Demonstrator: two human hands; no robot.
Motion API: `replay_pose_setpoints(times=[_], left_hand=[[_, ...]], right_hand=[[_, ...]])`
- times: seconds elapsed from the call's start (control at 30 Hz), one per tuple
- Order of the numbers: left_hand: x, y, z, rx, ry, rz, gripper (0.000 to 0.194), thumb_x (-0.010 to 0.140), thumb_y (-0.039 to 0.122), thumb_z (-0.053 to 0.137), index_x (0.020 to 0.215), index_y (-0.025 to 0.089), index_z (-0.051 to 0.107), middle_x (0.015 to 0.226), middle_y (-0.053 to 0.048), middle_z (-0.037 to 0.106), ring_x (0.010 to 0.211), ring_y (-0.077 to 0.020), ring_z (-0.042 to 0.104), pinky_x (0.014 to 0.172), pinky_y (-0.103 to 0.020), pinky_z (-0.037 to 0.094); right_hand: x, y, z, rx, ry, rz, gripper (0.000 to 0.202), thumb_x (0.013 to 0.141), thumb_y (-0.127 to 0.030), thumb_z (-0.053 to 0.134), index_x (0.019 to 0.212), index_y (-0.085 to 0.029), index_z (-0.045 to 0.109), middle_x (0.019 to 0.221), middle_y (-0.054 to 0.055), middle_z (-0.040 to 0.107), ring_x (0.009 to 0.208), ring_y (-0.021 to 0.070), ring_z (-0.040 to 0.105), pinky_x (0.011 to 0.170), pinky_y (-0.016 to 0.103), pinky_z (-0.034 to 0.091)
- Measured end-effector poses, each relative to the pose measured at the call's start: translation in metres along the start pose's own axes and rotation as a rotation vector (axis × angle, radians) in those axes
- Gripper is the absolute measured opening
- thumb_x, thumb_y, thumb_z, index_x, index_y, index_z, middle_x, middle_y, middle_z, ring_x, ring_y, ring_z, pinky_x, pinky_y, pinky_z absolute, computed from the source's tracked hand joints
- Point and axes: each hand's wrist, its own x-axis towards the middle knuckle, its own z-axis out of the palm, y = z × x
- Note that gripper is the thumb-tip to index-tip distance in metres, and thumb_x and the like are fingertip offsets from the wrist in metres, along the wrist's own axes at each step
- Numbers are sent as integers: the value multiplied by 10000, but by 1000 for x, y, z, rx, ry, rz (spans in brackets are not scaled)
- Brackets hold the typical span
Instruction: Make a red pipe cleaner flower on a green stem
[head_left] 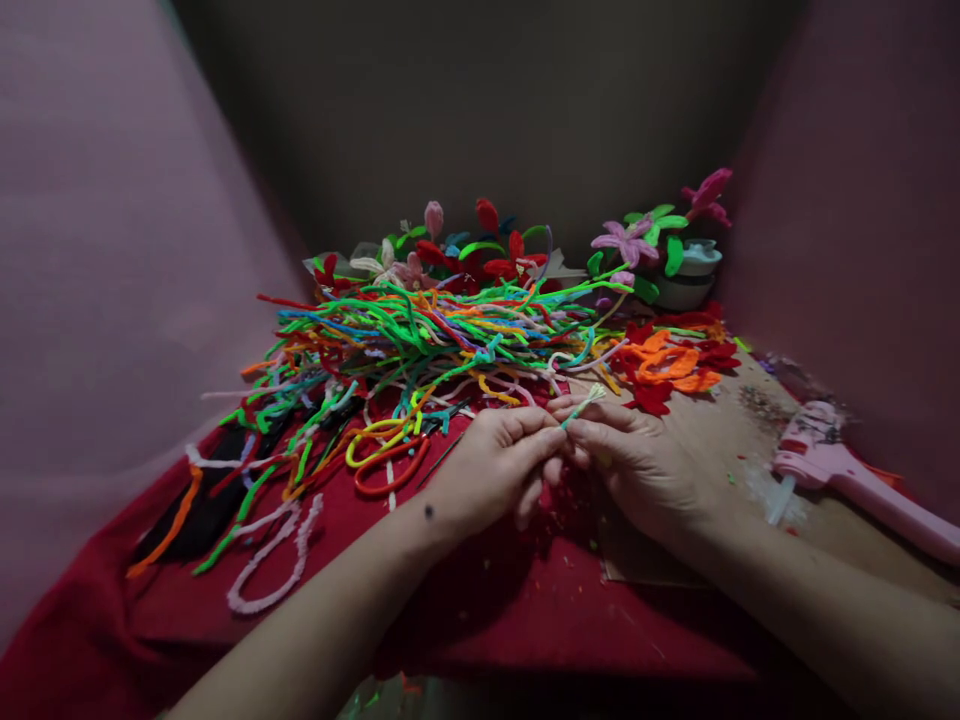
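Both of my hands meet over the front of the red cloth. Between their fingertips is a short green pipe cleaner stem [574, 413] with a pale, cream-coloured tuft at its upper end. My left hand [517, 455] pinches the stem from the left with thumb and forefinger. From the right, my right hand [626, 450] pinches it too, its thumb close to the left one. The stem tilts up to the right. Its lower end is hidden behind my fingers. Just beyond my hands lies a large heap of coloured pipe cleaners [435, 330].
A pink glue gun [832, 460] lies at the right on a brown board [720, 440]. Orange and red petal loops [667, 360] sit near the board's far edge. Finished fuzzy flowers [626, 242] stand behind the heap. The red cloth [465, 620] carries small scraps.
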Motion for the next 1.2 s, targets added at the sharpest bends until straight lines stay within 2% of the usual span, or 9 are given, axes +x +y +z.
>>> replay_pose_setpoints(times=[0.13, 0.23, 0.4, 0.6, 0.77, 0.9, 1.07, 1.13, 1.2], left_hand=[[-2, -13, 6, 819, 292, 357, 204, 875, 263, 423, 909, 134, 576, 785, -60, 605, 696, -147, 572, 635, -271, 466], [-2, -23, 7, 1075, 318, 433, 242, 896, 231, 360, 928, 121, 573, 804, -83, 614, 723, -166, 575, 630, -277, 457], [-1, -18, 4, 817, 321, 462, 199, 876, 166, 383, 846, 146, 578, 690, -21, 562, 619, -108, 527, 591, -221, 421], [-1, 0, 3, -64, 159, -12, 240, 849, 303, 464, 667, 158, 522, 516, 58, 464, 321, -31, 369, 320, -163, 279], [1, 3, -5, -474, -55, -137, 167, 818, 286, 510, 724, 154, 547, 533, 70, 468, 279, -8, 250, 271, -158, 292], [0, 2, -4, -287, -72, -131, 201, 844, 304, 457, 751, 153, 551, 533, 59, 460, 292, -23, 276, 292, -171, 296], [-1, -9, 6, 463, 300, 322, 136, 824, 211, 482, 831, 167, 611, 726, -24, 590, 655, -109, 538, 630, -223, 445], [-1, -10, 7, 471, 323, 334, 149, 834, 198, 465, 852, 175, 611, 724, -18, 594, 652, -104, 537, 639, -220, 444], [-1, -7, 5, 282, 280, 191, 157, 846, 226, 457, 793, 169, 592, 628, 14, 557, 506, -70, 499, 504, -186, 418]], right_hand=[[0, 0, 1, 39, 73, 51, 20, 716, -192, 681, 737, -192, 681, 738, -17, 587, 663, 99, 519, 593, 211, 409], [0, 0, 1, -12, 122, 64, 38, 708, -224, 696, 706, -193, 674, 714, -24, 591, 632, 91, 518, 547, 192, 393], [-1, 1, 4, -51, 114, 72, 94, 711, -256, 706, 799, -222, 705, 790, -4, 640, 667, 100, 532, 554, 186, 407], [0, -3, 7, 32, 8, 65, 48, 720, -250, 685, 734, -206, 697, 714, 0, 614, 612, 108, 520, 544, 220, 422], [1, -2, 4, 6, -36, 40, 79, 761, -251, 644, 757, -188, 691, 659, -11, 573, 602, 98, 495, 555, 221, 393], [1, -1, 6, -12, 9, -14, 115, 756, -246, 655, 660, -182, 660, 612, -29, 531, 581, 84, 463, 557, 209, 378], [0, 0, 5, -61, 117, 41, 95, 727, -293, 683, 732, -198, 678, 682, -26, 558, 556, 78, 456, 481, 197, 345], [-1, 1, 4, -117, 129, 41, 109, 725, -307, 686, 771, -208, 692, 712, -21, 580, 557, 79, 455, 484, 201, 345], [-1, 1, 4, -144, 96, 26, 129, 748, -319, 664, 819, -218, 703, 750, -8, 609, 595, 97, 485, 527, 220, 373]])
